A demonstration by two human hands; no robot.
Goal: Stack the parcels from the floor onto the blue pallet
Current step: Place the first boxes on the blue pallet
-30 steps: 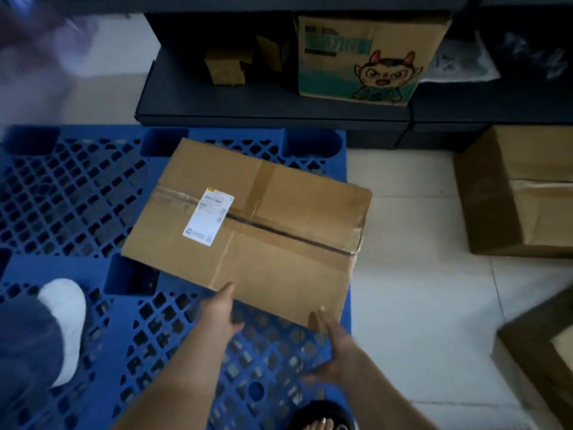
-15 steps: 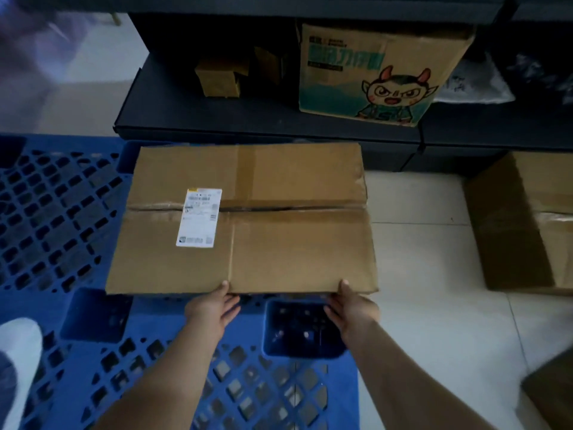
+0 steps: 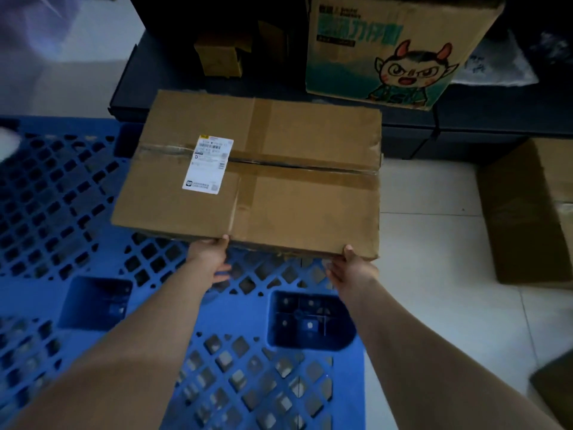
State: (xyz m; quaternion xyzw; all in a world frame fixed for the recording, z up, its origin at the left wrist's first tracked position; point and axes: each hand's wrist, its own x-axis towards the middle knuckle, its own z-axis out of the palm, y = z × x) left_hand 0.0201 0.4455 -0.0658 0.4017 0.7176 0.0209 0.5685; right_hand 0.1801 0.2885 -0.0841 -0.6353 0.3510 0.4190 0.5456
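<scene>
A: Where is the parcel?

B: The flat brown cardboard parcel [image 3: 257, 175], taped in a cross and bearing a white shipping label [image 3: 208, 164], lies on the far right corner of the blue plastic lattice pallet [image 3: 62, 212]. Its right end juts slightly past the pallet's edge, over the pale tiled floor [image 3: 434, 243].

A: And the hands?

B: Both are at the near edge. The left hand [image 3: 209, 259] has its thumb up against the edge near the middle, the other fingers loosely curled below it; whether they press the underside I cannot tell. The right hand [image 3: 352, 270] is at the near right corner, thumb on the top edge, fingers spread beneath it. Neither clearly closes around the box.

A: What lies around it?

B: Just behind the parcel runs a low dark shelf [image 3: 186, 88] holding a printed carton with a cartoon horned figure [image 3: 400, 48] and a small brown box [image 3: 220, 58]. To the right, on the floor, stands another brown cardboard box [image 3: 527, 212], well apart from the pallet.
</scene>
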